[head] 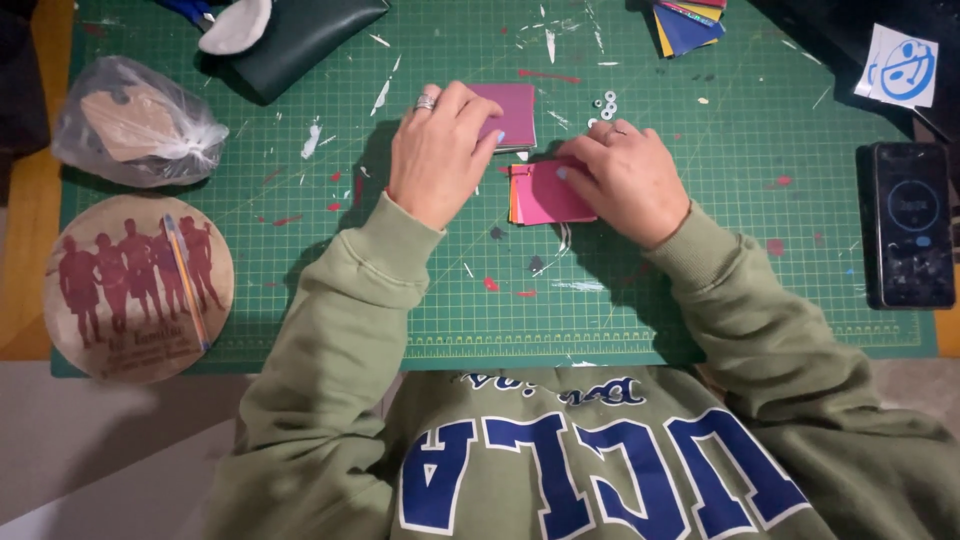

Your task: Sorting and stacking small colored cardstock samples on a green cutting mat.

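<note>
Left hand (437,150): fingers flat on the magenta pad (508,113) — pressing, not gripping.
Right hand (625,180): fingers curled onto the pink stack (548,194), at 5 o'clock from the pad.
Mat (700,260): green — phone (908,222) at 3 o'clock.

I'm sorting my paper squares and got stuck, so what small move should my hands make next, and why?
Probably lift the top pink sheet off the stack of coloured paper squares under your right hand. Its fingers already rest on the stack's upper edge, while your left hand lies on the separate purple pile, steadying it.
</note>
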